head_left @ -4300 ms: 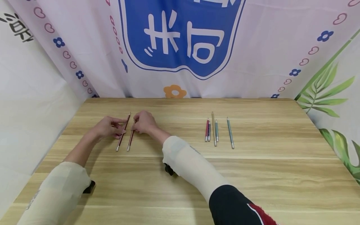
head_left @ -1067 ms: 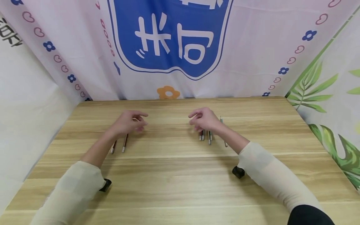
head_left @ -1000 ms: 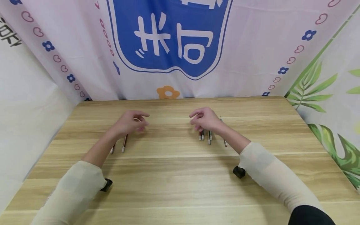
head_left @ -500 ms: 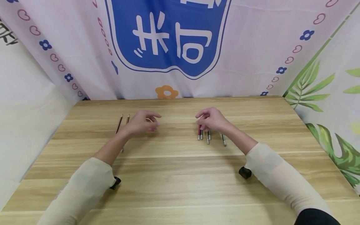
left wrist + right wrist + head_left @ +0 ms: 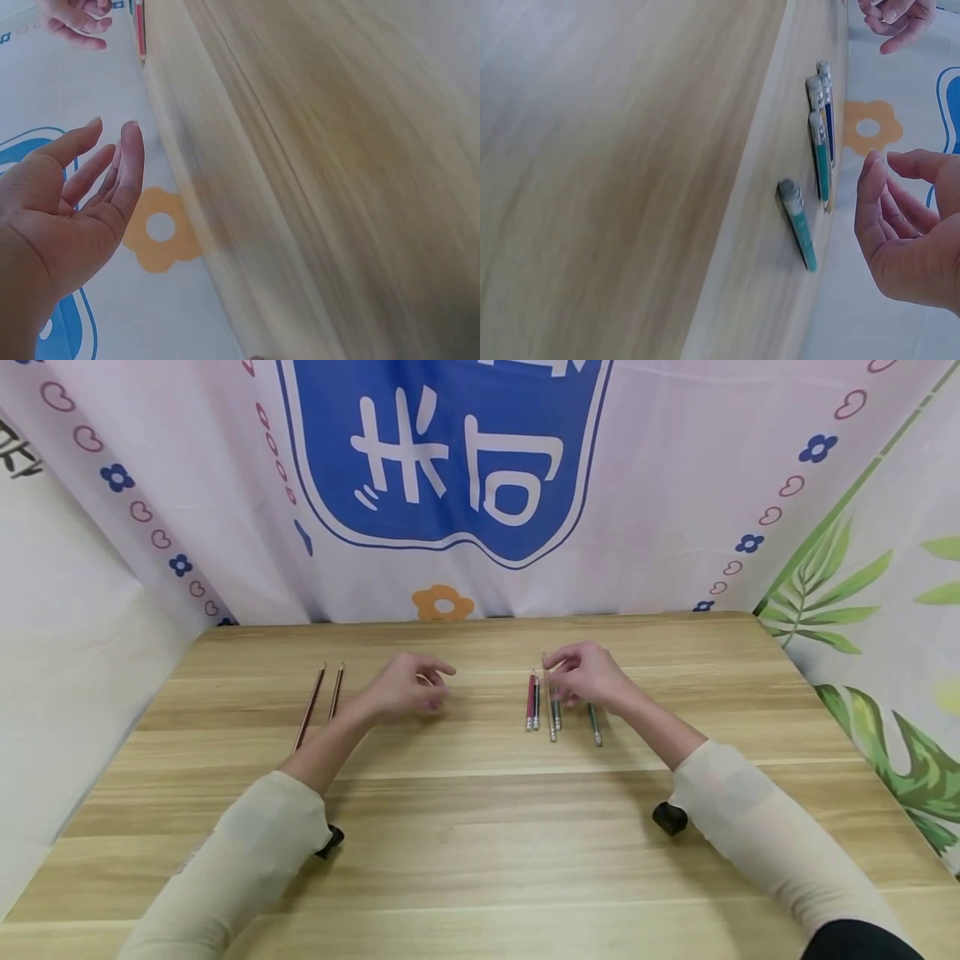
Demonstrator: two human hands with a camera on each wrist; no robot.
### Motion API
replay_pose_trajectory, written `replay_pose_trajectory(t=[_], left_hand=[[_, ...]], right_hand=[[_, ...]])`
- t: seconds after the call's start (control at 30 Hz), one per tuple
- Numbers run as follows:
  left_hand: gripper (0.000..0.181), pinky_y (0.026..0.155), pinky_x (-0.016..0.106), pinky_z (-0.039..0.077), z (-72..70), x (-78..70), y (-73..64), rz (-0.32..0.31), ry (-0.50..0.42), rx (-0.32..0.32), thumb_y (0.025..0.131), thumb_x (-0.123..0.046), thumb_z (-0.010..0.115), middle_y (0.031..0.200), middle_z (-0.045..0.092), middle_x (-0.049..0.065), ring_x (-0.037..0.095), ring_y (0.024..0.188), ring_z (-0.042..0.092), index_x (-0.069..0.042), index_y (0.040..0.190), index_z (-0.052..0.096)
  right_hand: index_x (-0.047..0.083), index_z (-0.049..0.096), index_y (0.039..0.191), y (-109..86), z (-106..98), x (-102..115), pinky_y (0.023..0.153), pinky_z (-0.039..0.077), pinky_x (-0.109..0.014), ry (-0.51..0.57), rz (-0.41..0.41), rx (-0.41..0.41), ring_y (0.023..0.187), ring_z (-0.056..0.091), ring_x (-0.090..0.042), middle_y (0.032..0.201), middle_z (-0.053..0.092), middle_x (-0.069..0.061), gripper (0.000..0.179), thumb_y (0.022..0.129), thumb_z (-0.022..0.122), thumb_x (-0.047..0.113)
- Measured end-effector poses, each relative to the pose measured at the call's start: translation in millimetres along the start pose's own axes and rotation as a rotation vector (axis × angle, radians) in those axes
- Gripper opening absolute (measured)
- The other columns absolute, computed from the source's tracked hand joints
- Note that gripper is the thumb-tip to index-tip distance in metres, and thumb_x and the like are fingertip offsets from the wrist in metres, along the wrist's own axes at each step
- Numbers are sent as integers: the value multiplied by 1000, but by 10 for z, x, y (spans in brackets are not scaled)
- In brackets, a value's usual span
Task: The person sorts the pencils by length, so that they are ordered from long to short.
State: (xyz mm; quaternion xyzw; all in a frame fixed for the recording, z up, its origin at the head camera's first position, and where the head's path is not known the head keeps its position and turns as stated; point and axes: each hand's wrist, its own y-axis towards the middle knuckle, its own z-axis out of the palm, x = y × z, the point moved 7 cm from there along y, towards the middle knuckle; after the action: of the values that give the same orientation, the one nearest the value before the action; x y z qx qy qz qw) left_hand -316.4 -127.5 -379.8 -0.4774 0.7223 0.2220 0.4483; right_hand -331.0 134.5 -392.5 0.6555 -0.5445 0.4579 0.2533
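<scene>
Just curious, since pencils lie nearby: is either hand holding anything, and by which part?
Nothing is held: the left hand and right hand are both empty.

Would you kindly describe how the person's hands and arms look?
The left hand and right hand wear no gloves. The left cream sleeve carries a faint, unreadable marking; the right cream sleeve matches in colour, with black fabric showing farther up that arm. A small black block shows near each sleeve's hand end.

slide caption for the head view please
Left hand and right hand, both empty, above a wooden table: two dark red pencils at left, five other pencils at right.
</scene>
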Motion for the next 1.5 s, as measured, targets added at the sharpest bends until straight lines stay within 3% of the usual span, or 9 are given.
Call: replay_pose_trajectory(t=[0.13,0.37,0.83,1.03,1.3,1.5], left_hand=[[35,68,30,64,64,-19,45,0,-21,3,95,6,66,95,67,26,20,72,68,17,128,62],[33,69,31,65,186,-72,114,-13,-27,23,96,5,64,97,67,28,22,73,70,15,128,63],[32,69,38,67,337,-124,168,10,-31,50,96,7,66,94,68,29,31,74,72,16,126,63],[32,70,36,67,403,-149,192,1,-1,64,96,5,67,97,69,27,27,76,70,13,128,64],[33,67,33,66,619,-236,336,-4,22,89,96,4,69,96,71,25,24,73,69,13,127,64],[31,66,33,66,741,-329,461,-9,24,57,95,5,68,97,73,26,25,73,70,12,125,65]], right_hand=[[-11,65,122,-16,-69,-33,56,62,-27,-20,2,-21,68,69,-18,99,71,-24,28,97,67,1],[-13,65,119,-43,-106,-89,52,59,-24,-38,-11,-32,62,64,-13,91,71,-23,26,95,66,-2],[-10,68,112,14,36,-38,51,61,-27,-164,-24,-39,56,65,-15,87,74,-19,23,92,73,-1],[-9,68,112,44,39,-41,50,61,-27,-188,-20,-49,54,64,-16,85,74,-17,22,92,73,-1],[-10,68,113,10,-27,-61,52,61,-27,-161,-14,-46,58,65,-16,86,74,-19,24,93,72,0],[-10,69,112,-25,-102,-75,51,60,-26,-144,-21,-58,57,65,-15,89,74,-22,22,94,72,2]])
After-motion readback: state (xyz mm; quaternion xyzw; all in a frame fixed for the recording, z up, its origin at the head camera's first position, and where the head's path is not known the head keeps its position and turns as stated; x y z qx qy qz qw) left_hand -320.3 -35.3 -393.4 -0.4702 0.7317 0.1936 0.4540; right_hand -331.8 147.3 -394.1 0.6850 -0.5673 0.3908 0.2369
